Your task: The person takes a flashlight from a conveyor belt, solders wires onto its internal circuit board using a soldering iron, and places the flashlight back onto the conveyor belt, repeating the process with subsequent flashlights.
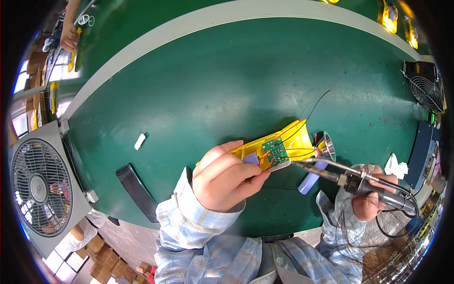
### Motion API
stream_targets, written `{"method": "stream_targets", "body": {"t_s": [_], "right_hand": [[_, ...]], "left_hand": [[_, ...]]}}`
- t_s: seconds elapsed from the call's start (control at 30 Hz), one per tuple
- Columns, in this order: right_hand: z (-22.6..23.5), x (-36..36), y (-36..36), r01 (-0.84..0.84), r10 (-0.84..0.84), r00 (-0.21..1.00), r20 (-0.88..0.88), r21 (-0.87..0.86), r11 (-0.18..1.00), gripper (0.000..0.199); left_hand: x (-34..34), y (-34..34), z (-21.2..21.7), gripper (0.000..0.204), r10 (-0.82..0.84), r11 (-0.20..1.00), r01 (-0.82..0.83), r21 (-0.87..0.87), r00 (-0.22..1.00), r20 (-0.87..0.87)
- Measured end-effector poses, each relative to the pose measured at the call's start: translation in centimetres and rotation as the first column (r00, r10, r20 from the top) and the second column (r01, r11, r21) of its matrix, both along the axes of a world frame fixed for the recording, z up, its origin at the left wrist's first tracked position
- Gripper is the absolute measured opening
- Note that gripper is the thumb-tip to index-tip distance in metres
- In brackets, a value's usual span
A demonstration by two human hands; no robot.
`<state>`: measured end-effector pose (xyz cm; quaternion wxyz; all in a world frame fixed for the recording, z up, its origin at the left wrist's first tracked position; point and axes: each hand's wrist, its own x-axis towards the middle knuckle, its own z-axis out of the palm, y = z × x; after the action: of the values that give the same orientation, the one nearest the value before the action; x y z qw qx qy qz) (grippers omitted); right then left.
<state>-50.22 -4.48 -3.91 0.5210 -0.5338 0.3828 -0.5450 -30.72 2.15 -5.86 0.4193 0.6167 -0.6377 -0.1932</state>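
Left hand (222, 177): closed around the near end of the yellow housing (283, 142), thumb on top and fingers curled underneath; it holds the housing tilted up off the green bench (198, 85), toward the bench's near edge, right of middle.
Right hand (371, 201): wrapped tight around the handle of the soldering iron (350, 177); the metal tip reaches left to the edge of the green circuit board (275, 150); whether tip and board touch I cannot tell.
Circuit board: sits in the open housing, red wires (288, 130) looping over it; a thin black wire (314, 106) runs up and away toward the far side.
Beside the work: a shiny reflector cone (327, 146) at the housing's right end; a pale purple cylinder (309, 182) lies on the bench just under the iron.
Elsewhere on the bench: a small white piece (140, 141) left of middle; a black strip (137, 191) at the near-left edge; crumpled white tissue (395, 166) at the right edge.
Around: a grey fan (40, 187) off the left end; a black fan (423, 85) at the far right; another person's hand (70, 35) at the far-left corner.
Doing it well, as I judge: brace the housing steady; bring the tip to the pad only; keep the loose wires clear of the hot barrel.
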Motion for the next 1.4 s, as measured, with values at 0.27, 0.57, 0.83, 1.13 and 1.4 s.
{"method": "stream_targets", "body": {"t_s": [0.27, 0.57, 0.83, 1.13, 1.4], "right_hand": [[-0.5, -1.0, 0.7, 0.066, -0.064, 0.99, -0.129, 0.01, 0.998, 0.029], [-0.9, -0.8, 0.7, -0.027, 0.043, 0.988, -0.151, 0.107, 0.994, 0.032], [-2.2, -0.7, 0.5, 0.032, -0.04, 0.976, -0.213, -0.041, 0.999, 0.037], [-1.3, -0.5, 0.8, 0.058, -0.035, 0.976, -0.215, 0.101, 0.993, 0.035], [-0.7, 1.1, 0.1, 0.086, -0.085, 0.967, -0.239, -0.006, 0.996, 0.042]], "left_hand": [[-0.1, 0.5, -0.4, 0.017, 0.046, 0.999, -0.045, -0.02, 0.998, 0.047], [0.0, 0.4, -0.4, 0.016, 0.042, 0.999, -0.043, 0.029, 0.998, 0.049], [-0.1, 0.2, -0.6, 0.014, 0.04, 0.999, -0.04, -0.014, 0.999, 0.006], [-0.1, 0.4, -0.7, 0.013, 0.049, 0.999, -0.049, -0.02, 0.999, 0.007], [-0.2, 0.4, -0.9, 0.014, 0.06, 0.998, -0.06, -0.015, 0.998, 0.004]]}}
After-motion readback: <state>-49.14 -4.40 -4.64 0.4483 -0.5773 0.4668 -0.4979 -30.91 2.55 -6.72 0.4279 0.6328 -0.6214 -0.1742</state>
